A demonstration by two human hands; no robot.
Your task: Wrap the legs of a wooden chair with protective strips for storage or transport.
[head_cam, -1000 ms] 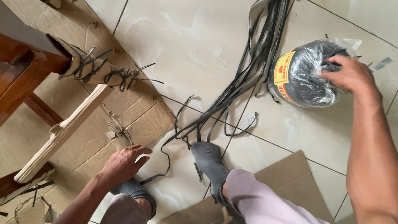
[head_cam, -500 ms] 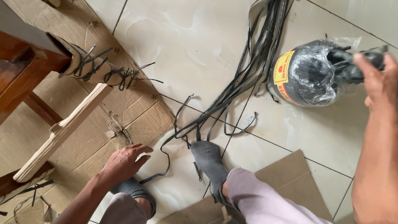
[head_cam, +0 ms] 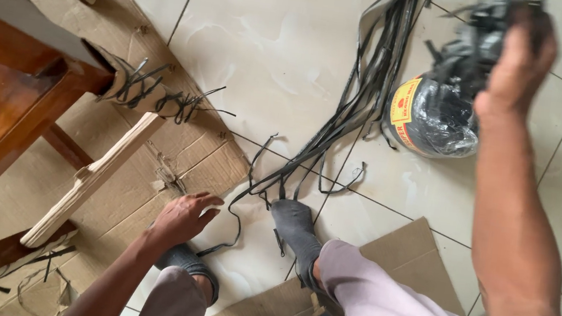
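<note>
The right hand is raised over the tiled floor, fingers closed around a dark bundle of black strips that trails down to the plastic-wrapped roll lying on its side just below. The roll rests on the tile with a yellow label on its near end; open floor lies to its right and toward the near side. To its left, a long sheaf of loose black strips runs from the top edge down to the grey-socked foot, their ends splayed and curled by the toes.

The left hand rests low beside the knee, fingers loosely spread and holding nothing, at the ragged edge of the flattened cardboard. On that cardboard stands a wooden chair frame, one rail laced with black strip, with a pale wooden slat leaning across it. A second cardboard piece lies under the right leg. Between the two cardboards and above them the tile is bare
</note>
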